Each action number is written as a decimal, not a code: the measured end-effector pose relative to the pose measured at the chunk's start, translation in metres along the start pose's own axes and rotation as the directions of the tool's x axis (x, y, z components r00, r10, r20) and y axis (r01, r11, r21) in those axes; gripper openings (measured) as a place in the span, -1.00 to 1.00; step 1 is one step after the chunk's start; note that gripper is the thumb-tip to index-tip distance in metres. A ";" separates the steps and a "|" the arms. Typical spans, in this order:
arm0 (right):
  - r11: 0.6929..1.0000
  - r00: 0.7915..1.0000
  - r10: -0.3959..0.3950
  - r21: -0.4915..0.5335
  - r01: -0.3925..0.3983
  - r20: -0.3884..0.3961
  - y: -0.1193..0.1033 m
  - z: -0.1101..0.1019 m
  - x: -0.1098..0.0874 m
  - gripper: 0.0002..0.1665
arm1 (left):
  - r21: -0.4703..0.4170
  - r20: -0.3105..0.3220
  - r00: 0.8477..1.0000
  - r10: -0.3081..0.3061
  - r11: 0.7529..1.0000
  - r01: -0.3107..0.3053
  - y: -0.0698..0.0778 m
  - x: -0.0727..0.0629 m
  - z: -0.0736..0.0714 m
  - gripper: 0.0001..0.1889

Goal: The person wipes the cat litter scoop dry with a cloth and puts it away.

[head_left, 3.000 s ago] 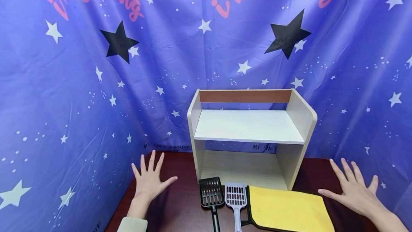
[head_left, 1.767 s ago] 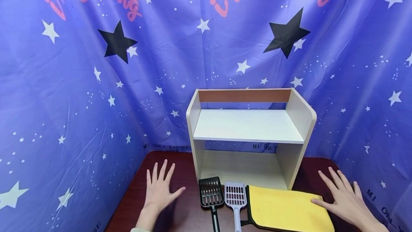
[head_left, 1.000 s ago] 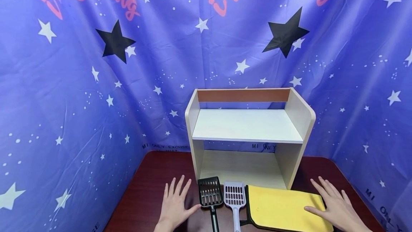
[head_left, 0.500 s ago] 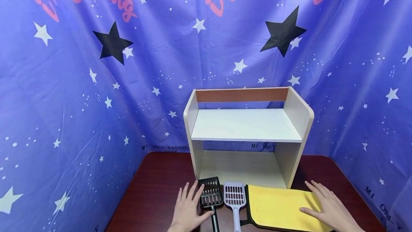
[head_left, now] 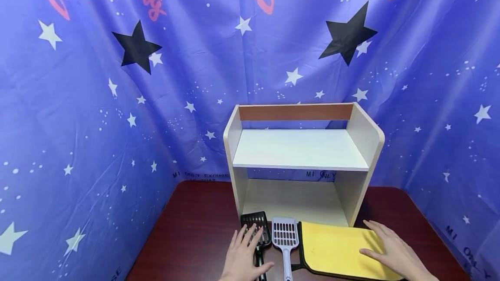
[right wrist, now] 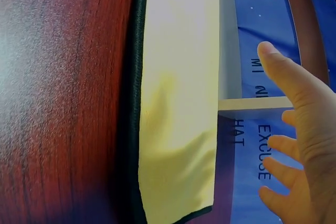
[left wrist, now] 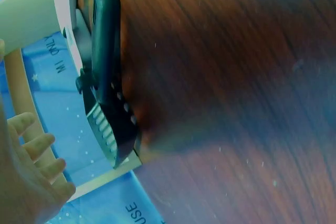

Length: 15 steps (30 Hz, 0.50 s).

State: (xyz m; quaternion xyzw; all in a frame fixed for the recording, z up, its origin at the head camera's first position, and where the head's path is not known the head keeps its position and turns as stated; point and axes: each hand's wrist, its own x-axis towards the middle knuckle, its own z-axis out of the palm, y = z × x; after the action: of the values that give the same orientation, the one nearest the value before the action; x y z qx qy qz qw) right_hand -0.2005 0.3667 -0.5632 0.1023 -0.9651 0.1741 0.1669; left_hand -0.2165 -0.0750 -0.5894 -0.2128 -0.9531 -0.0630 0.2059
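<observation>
- The black slotted scoop point(left wrist: 107, 72) lay on the table point(head_left: 195, 216) before the shelf unit point(head_left: 298, 148)—probably light, stiff, slightly slippery, best taken by its handle.
- Past the grey scoop point(head_left: 285, 247), the yellow pad point(head_left: 337, 248) lay flat, black-edged, likely soft; its edge seemed easiest to pinch.
- The left hand point(head_left: 243, 258) hovered above the black slotted scoop, the right hand point(head_left: 393, 253) above the pad—fingers spread, gripping nothing.

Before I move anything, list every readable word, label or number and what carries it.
"i'm young": pink, on the curtain, twice, partly cropped.
"MI ONLY EXCUSE": black, curtain, left of the shelf; line below blurred.
"MI ONLY": curtain, behind the shelf.
"MI": curtain, far right; next word creased, unclear.
"USE": curtain, left wrist view.
"EXCUSE", "HAT": curtain, right wrist view.
</observation>
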 end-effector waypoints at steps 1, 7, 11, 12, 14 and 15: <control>1.000 1.000 0.002 0.000 -0.002 0.007 0.000 0.001 0.001 0.00 | 0.004 0.011 1.000 0.000 1.000 0.000 0.001 0.000 0.001 -0.02; 1.000 1.000 -0.002 0.002 0.002 0.014 -0.001 0.008 0.007 -0.05 | 0.040 -0.050 0.998 0.048 0.998 -0.046 0.004 -0.001 0.009 -0.05; 1.000 1.000 -0.023 0.001 0.023 0.000 -0.004 0.017 0.014 -0.09 | 0.054 -0.142 0.986 0.085 0.995 -0.078 0.005 0.000 0.013 -0.05; 1.000 1.000 -0.026 0.001 0.026 0.003 -0.005 0.019 0.016 -0.10 | 0.050 -0.141 0.986 0.086 0.996 -0.080 0.006 0.001 0.014 -0.06; 1.000 1.000 -0.022 -0.001 0.022 0.014 -0.006 0.023 0.018 -0.10 | 0.027 -0.116 0.989 0.086 0.996 -0.084 0.007 0.001 0.015 -0.07; 1.000 1.000 -0.020 0.000 0.020 0.017 -0.007 0.025 0.019 -0.09 | 0.012 -0.096 0.992 0.085 0.996 -0.084 0.009 0.001 0.016 -0.08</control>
State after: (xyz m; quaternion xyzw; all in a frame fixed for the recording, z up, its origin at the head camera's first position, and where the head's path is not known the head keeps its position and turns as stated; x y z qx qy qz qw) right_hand -0.2231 0.3482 -0.5759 0.1132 -0.9655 0.1713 0.1603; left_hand -0.2194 -0.0637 -0.6036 -0.2488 -0.9325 -0.0609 0.2547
